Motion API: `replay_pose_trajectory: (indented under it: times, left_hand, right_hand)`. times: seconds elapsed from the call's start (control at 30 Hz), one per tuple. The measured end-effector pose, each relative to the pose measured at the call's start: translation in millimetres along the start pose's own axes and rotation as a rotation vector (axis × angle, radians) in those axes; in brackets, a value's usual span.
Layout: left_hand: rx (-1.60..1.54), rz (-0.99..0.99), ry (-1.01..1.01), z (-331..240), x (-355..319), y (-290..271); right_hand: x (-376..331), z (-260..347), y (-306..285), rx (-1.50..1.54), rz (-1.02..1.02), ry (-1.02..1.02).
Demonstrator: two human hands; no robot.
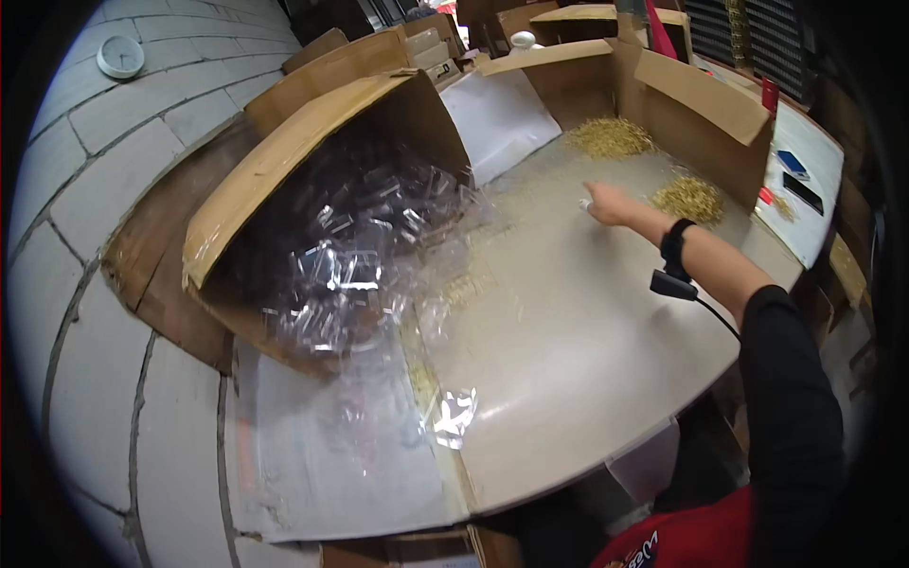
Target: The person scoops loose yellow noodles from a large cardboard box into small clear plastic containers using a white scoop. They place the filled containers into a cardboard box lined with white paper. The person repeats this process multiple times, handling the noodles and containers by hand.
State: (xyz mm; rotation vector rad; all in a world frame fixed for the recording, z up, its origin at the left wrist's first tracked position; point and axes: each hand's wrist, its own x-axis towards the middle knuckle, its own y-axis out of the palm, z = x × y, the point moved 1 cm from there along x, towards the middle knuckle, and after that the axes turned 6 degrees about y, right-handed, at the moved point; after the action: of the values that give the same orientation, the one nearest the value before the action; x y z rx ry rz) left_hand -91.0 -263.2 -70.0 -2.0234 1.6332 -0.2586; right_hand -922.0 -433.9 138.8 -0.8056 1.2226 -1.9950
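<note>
From my end, the right hand [609, 205] is out over the pale surface [568, 303], looks curled with a finger poking forward; can't tell if it's pinching anything. One golden pile [611, 138] sits beyond it, a second pile [689, 200] near the black wristband [674, 248]. Clear plastic pieces [346, 270] spill from the cardboard box [275, 166]. White lettering [648, 547] shows on my operator's red top [701, 530].

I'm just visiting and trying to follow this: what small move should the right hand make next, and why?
Probably a short reach forward to the farther gold pile: the right hand is over the tabletop, and that heap of loose pieces lies just beyond it.
</note>
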Motion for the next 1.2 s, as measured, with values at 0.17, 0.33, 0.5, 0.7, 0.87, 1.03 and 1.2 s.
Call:
replay_pose_trajectory:
  times: [0.17,0.33,0.5,0.7,0.87,1.03,1.2]
  left_hand:
    - [0.037,-0.196,0.058,-155.1,-73.3,-57.1]
    - [0.114,-0.051,0.39,-303.1,-38.8,30.1]
    - [0.281,0.141,0.844,-357.7,-19.3,98.5]
    - [0.626,0.183,0.924,-377.7,10.1,172.6]
    - [0.865,0.137,0.992,-360.8,19.2,192.0]
    - [0.647,0.208,0.757,-358.6,16.5,193.4]
    - [-0.132,0.236,0.44,-365.3,-23.5,184.6]
  right_hand:
    - [99.1,41.1,49.2,-0.178,0.252,0.261]
    - [66.0,95.6,78.8,-0.375,0.334,0.076]
    - [-39.2,170.7,88.5,-0.398,0.498,-0.364]
    - [-55.0,171.9,105.1,-0.054,0.29,-0.475]
    - [-88.5,207.0,106.7,-0.236,0.364,-0.554]
    - [-137.4,159.2,81.4,-0.218,0.404,-0.653]
    - [-215.3,105.2,52.8,-0.126,0.354,-0.653]
